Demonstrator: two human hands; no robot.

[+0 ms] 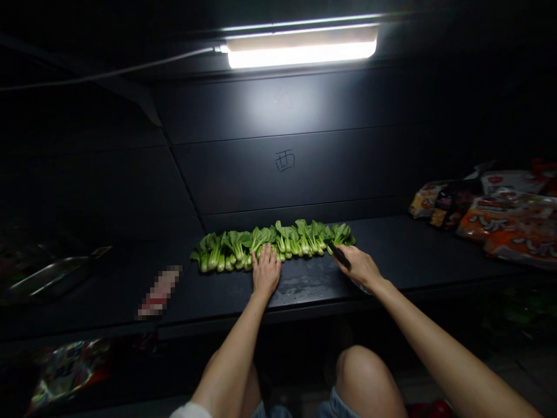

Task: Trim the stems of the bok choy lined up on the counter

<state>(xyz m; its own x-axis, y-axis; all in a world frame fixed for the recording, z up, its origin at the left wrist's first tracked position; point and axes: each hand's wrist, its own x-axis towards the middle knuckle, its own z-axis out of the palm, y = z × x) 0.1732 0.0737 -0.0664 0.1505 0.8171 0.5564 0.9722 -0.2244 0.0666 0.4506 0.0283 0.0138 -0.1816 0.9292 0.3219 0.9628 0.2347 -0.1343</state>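
Observation:
A long row of green bok choy (237, 247) lies on the dark shelf, leaves towards the back panel and pale stems towards me. My left hand (266, 271) is open, its outstretched fingers resting on the stems near the middle of the row. At the row's right end, my right hand (360, 268) is closed around a slim black object (338, 254). That object points up and left towards the leaves; its exact kind is not clear. Something clear or pale shows under the right palm, too small to name.
Orange snack bags (517, 223) are piled on the right. To the left lie a metal tray (50, 277) and a pixelated reddish item (159, 293). A lit lamp (302, 49) hangs above, its cable running left. Shiny packages (69, 368) sit below the shelf edge (304, 305).

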